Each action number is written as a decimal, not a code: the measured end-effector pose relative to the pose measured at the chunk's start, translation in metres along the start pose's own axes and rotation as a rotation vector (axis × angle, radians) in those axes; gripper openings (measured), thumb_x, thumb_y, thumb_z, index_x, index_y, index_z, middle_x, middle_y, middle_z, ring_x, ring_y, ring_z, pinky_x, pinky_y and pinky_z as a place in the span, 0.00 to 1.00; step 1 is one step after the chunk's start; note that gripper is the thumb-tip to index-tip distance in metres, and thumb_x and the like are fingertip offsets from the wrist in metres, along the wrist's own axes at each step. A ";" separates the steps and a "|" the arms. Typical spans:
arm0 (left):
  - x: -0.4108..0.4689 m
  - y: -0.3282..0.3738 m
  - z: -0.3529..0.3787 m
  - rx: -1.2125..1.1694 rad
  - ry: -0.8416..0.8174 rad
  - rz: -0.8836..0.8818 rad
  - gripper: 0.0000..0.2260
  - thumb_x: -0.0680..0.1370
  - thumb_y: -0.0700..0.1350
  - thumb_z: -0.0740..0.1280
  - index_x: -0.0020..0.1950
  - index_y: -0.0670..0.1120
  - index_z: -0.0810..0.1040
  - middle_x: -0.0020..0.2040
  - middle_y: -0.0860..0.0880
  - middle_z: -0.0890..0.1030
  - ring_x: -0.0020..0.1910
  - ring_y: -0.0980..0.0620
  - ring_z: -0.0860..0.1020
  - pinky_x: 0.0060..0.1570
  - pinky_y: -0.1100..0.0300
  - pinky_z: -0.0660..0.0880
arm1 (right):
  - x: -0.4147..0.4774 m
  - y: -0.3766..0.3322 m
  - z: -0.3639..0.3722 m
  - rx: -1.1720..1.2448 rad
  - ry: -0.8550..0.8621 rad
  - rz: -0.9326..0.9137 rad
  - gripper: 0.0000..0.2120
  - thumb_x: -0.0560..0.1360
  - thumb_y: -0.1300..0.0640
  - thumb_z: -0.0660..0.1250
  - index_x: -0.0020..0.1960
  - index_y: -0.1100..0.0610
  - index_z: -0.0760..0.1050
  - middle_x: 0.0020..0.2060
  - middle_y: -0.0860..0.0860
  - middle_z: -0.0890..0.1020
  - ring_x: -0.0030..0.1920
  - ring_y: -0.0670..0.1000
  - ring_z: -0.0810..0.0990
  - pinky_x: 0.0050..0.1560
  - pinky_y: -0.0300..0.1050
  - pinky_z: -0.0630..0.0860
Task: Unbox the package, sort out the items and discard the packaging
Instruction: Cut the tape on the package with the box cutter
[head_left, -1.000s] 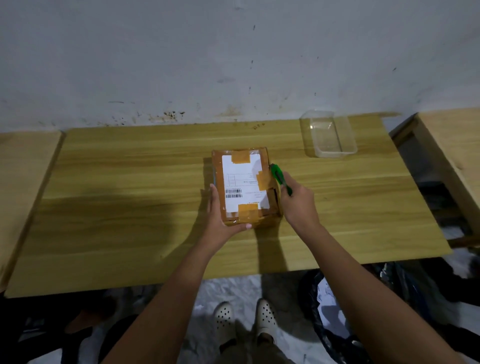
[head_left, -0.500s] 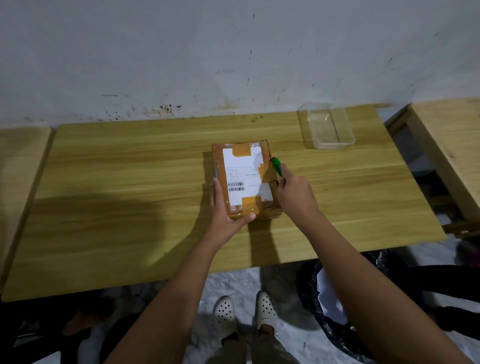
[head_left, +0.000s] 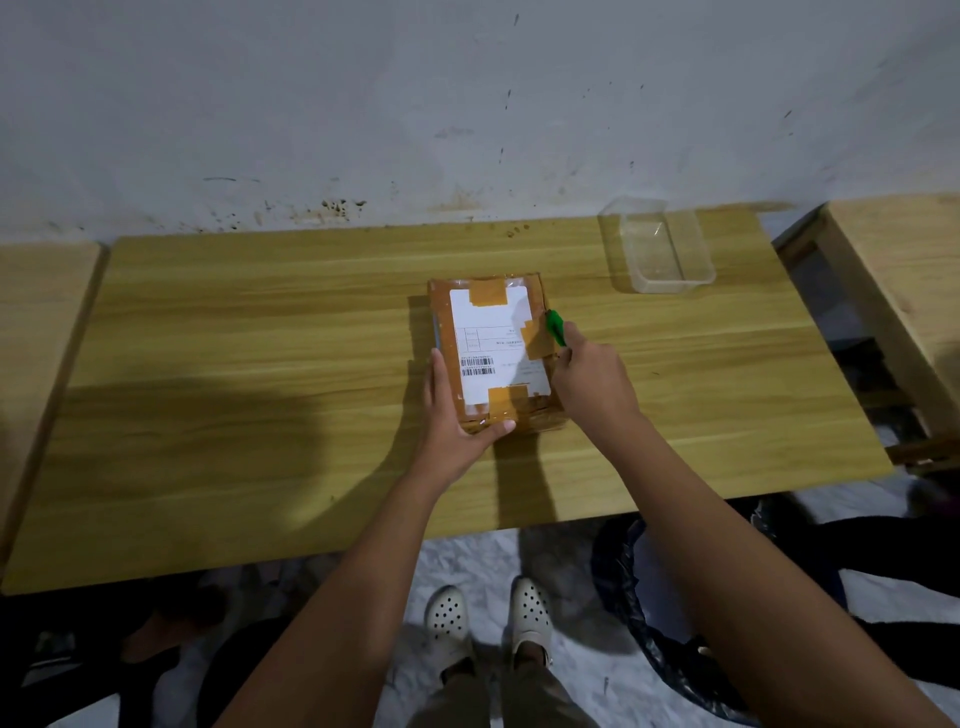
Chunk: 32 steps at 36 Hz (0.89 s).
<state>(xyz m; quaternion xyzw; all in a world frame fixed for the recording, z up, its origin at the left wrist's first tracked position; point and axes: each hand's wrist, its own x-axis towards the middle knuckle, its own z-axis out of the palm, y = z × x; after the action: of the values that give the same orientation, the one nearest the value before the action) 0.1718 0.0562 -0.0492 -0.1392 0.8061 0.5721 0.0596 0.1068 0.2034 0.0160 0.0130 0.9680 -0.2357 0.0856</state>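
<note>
A brown taped cardboard package (head_left: 493, 332) with a white shipping label lies flat in the middle of the wooden table (head_left: 260, 364). My left hand (head_left: 454, 415) grips its near left corner, thumb across the front edge. My right hand (head_left: 592, 384) is closed around a green-handled cutter (head_left: 556, 327), whose tip touches the package's right edge. The blade itself is too small to make out.
A clear plastic container (head_left: 660, 249) stands at the table's back right. A black bin bag (head_left: 665, 613) sits on the floor under the table's right front. Other wooden tables flank both sides (head_left: 904, 270). The wall runs directly behind.
My right hand with the green cutter has slid a little nearer along the package's right edge. My left hand keeps its hold on the near left corner.
</note>
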 end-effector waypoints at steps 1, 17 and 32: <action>0.000 0.000 0.000 -0.002 0.007 0.000 0.54 0.67 0.48 0.76 0.74 0.56 0.35 0.77 0.51 0.39 0.75 0.54 0.44 0.67 0.56 0.59 | 0.000 0.002 -0.001 0.002 0.002 -0.006 0.18 0.77 0.62 0.53 0.66 0.58 0.66 0.32 0.56 0.71 0.36 0.59 0.72 0.35 0.49 0.69; -0.001 0.002 0.001 0.000 0.024 -0.008 0.54 0.67 0.49 0.76 0.74 0.56 0.35 0.77 0.51 0.41 0.76 0.52 0.45 0.69 0.54 0.57 | -0.019 0.014 0.000 -0.038 -0.012 -0.002 0.19 0.79 0.60 0.51 0.70 0.56 0.63 0.34 0.58 0.74 0.34 0.57 0.71 0.32 0.45 0.64; -0.002 0.003 0.004 0.025 0.032 -0.042 0.54 0.67 0.50 0.76 0.74 0.57 0.34 0.78 0.50 0.41 0.76 0.49 0.42 0.71 0.44 0.54 | -0.055 0.035 0.017 -0.078 -0.062 0.023 0.20 0.79 0.59 0.53 0.71 0.56 0.61 0.34 0.57 0.74 0.35 0.58 0.73 0.33 0.46 0.64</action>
<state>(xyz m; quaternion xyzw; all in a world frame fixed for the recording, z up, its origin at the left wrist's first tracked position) 0.1727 0.0610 -0.0470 -0.1643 0.8111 0.5582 0.0603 0.1660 0.2277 -0.0053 0.0133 0.9731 -0.1973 0.1184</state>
